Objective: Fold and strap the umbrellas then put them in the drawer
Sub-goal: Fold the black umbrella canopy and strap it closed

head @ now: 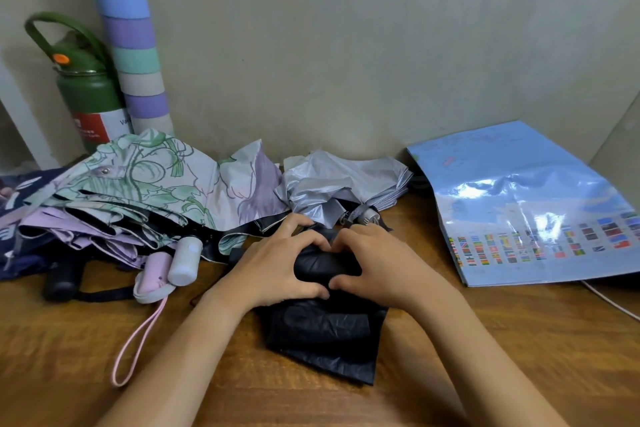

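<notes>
Black umbrella: lying on the wooden desk dead centre, nearest the camera, canopy bunched and partly rolled, loose fabric fanning out toward the near edge.
Left hand: curled around the far, rolled part of the black umbrella from the left side, fingers over the top and thumb tucked on the near side, so it's gripping the roll.
Right hand: same deal from the right, fingers wrapped over the roll, thumb nearly meeting the left thumb. The umbrella sits right between and under both palms.
Pink wrist strap: loops across the desk left of the left forearm, running up to a pink handle.
White handle: just beside the pink one, touching it.
Black handle: further left, poking out from under the pile.
Floral umbrella: unfolded heap of green, lilac and cream fabric on the left, behind the handles.
Silver umbrella: crumpled just beyond the hands, its end reaching almost to the right fingertips.
Map with flags: glossy blue sheet lying flat on the right, well apart from the hands.
White cable: runs out from under the map's near edge.
Green bottle: upright at the far left against the wall.
Pastel striped tube: leaning on the wall just beside the bottle, can't tell what it is.
</notes>
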A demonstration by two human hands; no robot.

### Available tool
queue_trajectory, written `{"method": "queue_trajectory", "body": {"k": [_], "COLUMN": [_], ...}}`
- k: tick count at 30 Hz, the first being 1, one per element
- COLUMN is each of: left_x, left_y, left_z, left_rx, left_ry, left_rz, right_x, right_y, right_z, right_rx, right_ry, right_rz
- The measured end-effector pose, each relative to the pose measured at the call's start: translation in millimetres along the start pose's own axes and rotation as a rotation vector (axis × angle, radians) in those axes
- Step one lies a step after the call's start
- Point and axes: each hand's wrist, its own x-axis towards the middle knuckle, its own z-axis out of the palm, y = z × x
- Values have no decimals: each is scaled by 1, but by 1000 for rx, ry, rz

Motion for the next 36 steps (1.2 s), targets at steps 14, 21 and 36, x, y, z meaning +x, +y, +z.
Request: {"method": "queue_trajectory", "body": {"k": [14, 21, 36], "left_x": [0, 5, 15], "left_y": [-3, -3, 26], "left_z": [5, 4, 1], "left_rx": [110, 256, 524], "left_ry": [74, 91, -34], "left_rz": [29, 133, -4], "right_x": [18, 21, 20], "right_y": [1, -4, -5], "right_z": [-2, 4, 19], "right_rx": [-119, -176, -281], "right_ry": [-135, -80, 44], "right_rz": [63, 31, 11]}}
